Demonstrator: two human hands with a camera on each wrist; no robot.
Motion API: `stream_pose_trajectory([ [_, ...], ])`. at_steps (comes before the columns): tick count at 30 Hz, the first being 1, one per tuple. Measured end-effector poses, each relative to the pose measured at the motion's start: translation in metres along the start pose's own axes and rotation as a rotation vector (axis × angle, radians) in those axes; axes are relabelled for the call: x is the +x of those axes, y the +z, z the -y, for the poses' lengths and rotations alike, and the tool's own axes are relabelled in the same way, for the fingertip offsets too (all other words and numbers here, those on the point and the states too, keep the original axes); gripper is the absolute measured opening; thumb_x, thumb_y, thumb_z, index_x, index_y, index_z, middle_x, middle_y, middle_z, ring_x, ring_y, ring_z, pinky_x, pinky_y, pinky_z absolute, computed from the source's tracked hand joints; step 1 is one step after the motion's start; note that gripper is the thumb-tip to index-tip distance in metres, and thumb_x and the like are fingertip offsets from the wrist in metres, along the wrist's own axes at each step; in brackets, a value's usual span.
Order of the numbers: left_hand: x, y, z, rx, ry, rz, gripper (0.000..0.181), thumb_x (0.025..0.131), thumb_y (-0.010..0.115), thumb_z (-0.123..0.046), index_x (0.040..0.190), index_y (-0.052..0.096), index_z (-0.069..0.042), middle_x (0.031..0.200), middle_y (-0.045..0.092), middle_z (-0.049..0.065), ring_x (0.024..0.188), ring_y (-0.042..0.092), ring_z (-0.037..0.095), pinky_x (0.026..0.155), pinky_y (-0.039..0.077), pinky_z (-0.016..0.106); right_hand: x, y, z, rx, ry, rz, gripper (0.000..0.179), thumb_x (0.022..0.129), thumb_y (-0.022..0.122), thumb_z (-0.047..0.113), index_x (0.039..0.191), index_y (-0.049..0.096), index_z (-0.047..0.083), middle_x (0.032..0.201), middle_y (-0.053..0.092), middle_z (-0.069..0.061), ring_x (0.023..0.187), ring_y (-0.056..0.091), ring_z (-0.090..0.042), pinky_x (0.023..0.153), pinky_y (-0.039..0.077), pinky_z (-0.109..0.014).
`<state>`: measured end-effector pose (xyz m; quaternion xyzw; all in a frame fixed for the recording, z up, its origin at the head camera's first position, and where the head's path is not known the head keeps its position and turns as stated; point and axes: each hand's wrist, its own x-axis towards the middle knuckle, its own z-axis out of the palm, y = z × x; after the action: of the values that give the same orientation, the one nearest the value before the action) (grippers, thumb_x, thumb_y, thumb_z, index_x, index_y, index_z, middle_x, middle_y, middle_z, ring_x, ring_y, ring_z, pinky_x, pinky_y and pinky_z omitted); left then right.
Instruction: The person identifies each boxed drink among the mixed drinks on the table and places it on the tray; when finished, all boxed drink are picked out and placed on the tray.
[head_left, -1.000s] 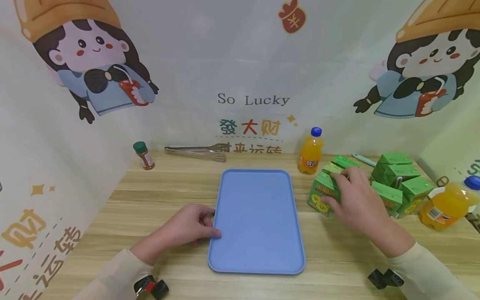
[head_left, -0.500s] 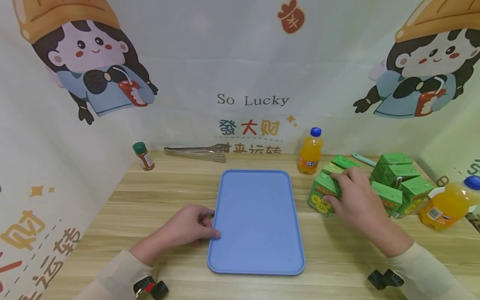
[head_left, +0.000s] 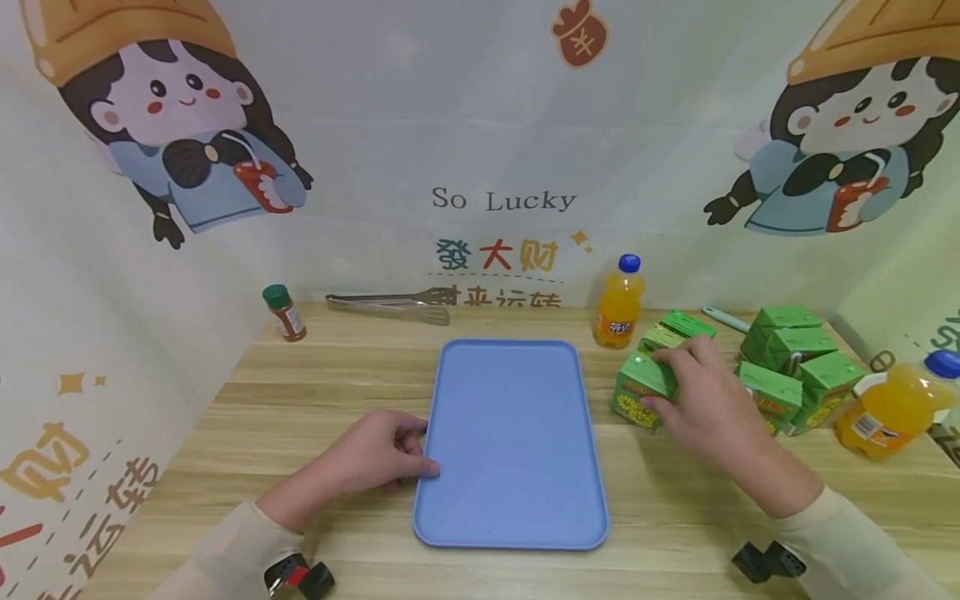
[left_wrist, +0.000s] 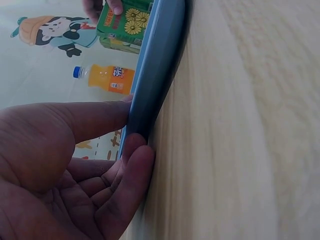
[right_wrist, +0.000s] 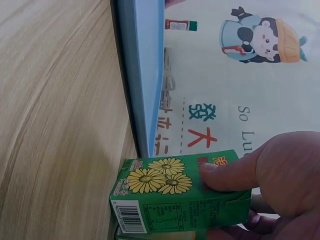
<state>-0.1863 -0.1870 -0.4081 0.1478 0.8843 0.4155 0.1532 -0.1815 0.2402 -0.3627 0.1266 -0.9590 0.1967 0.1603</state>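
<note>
A blue rectangular tray lies flat on the table in the head view. My left hand pinches its left rim, thumb on top and fingers below, as the left wrist view shows with the tray's edge. To the right of the tray, my right hand grips a green drink carton by its upper part. Yellow flowers and a barcode show on this carton in the right wrist view, where the thumb presses its front. Its far side is hidden by the hand.
Two green cartons stand just behind the held one. Several more cartons cluster at the right, beside an orange soda bottle. Another soda bottle, metal tongs and a green-capped spice jar are along the back.
The held carton's top has come down and slightly toward me, away from the cartons behind it. My left hand keeps its hold on the tray rim.
</note>
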Motion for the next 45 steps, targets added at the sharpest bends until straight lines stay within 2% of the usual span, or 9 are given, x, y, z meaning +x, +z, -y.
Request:
stream_pose_trajectory([
  [6,0.0,-0.001,-0.001,-0.001,-0.001,0.001,0.073,0.091,0.094,-0.016,0.147,0.061,0.016,0.082,0.071,0.002,0.062,0.066,0.017,0.055,0.058,0.034,0.0,0.0,0.003,0.0,0.022,0.03,0.061,0.094,0.091,0.015,0.144,0.064,-0.007,0.13,0.051,-0.022,0.089,0.063,-0.033,0.069,0.057,-0.052],
  [12,0.0,-0.002,-0.002,0.002,-0.002,0.001,0.074,0.092,0.094,-0.017,0.147,0.059,0.018,0.083,0.071,0.002,0.063,0.066,0.016,0.055,0.059,0.034,0.001,0.0,0.003,0.008,0.044,0.056,0.059,0.096,0.09,0.018,0.143,0.063,-0.004,0.137,0.061,-0.026,0.107,0.069,-0.046,0.084,0.059,-0.064],
  [15,0.0,-0.002,-0.002,0.005,0.0,0.0,0.074,0.092,0.094,-0.017,0.147,0.059,0.018,0.084,0.071,0.002,0.064,0.066,0.016,0.055,0.059,0.034,0.002,-0.001,0.003,0.015,0.067,0.085,0.06,0.096,0.09,0.019,0.144,0.06,-0.003,0.132,0.07,-0.029,0.11,0.072,-0.049,0.085,0.059,-0.067],
  [20,0.0,-0.002,-0.002,0.01,0.001,-0.007,0.074,0.091,0.094,-0.018,0.147,0.06,0.017,0.084,0.07,0.001,0.063,0.065,0.016,0.055,0.059,0.033,0.002,-0.002,-0.001,0.046,0.097,0.121,0.063,0.098,0.089,0.023,0.146,0.056,-0.002,0.123,0.074,-0.031,0.096,0.074,-0.041,0.076,0.06,-0.06],
  [26,0.0,-0.001,-0.001,0.002,-0.002,-0.005,0.075,0.091,0.094,-0.017,0.147,0.06,0.017,0.083,0.071,0.002,0.061,0.065,0.016,0.054,0.058,0.033,0.004,-0.002,-0.005,0.106,0.134,0.151,0.066,0.099,0.088,0.03,0.149,0.059,-0.003,0.125,0.075,-0.028,0.094,0.072,-0.034,0.075,0.059,-0.053],
  [33,0.001,-0.001,0.0,0.01,0.006,-0.005,0.073,0.09,0.095,-0.017,0.146,0.061,0.016,0.083,0.071,0.001,0.06,0.065,0.016,0.054,0.057,0.032,0.006,-0.004,-0.008,0.158,0.169,0.184,0.068,0.098,0.089,0.034,0.149,0.062,-0.003,0.119,0.076,-0.023,0.091,0.066,-0.029,0.071,0.053,-0.041],
  [36,-0.001,-0.001,0.0,0.007,0.011,-0.003,0.072,0.09,0.095,-0.017,0.146,0.062,0.016,0.082,0.07,0.001,0.061,0.065,0.016,0.054,0.057,0.032,0.007,-0.004,-0.009,0.17,0.176,0.189,0.069,0.098,0.089,0.034,0.149,0.062,-0.002,0.123,0.076,-0.024,0.095,0.067,-0.031,0.074,0.055,-0.044],
  [41,-0.002,-0.001,0.002,-0.015,0.026,0.002,0.072,0.091,0.094,-0.017,0.145,0.062,0.017,0.084,0.071,0.001,0.063,0.066,0.017,0.055,0.059,0.033,0.007,-0.002,-0.012,0.189,0.172,0.185,0.069,0.097,0.089,0.034,0.149,0.063,-0.002,0.13,0.074,-0.027,0.107,0.069,-0.038,0.086,0.058,-0.057],
  [45,-0.002,-0.002,0.004,-0.032,0.032,0.003,0.072,0.091,0.094,-0.017,0.144,0.062,0.018,0.085,0.072,0.001,0.063,0.066,0.017,0.055,0.058,0.032,0.008,-0.001,-0.015,0.202,0.181,0.179,0.068,0.096,0.09,0.035,0.149,0.064,-0.001,0.13,0.074,-0.026,0.11,0.069,-0.039,0.089,0.058,-0.06],
])
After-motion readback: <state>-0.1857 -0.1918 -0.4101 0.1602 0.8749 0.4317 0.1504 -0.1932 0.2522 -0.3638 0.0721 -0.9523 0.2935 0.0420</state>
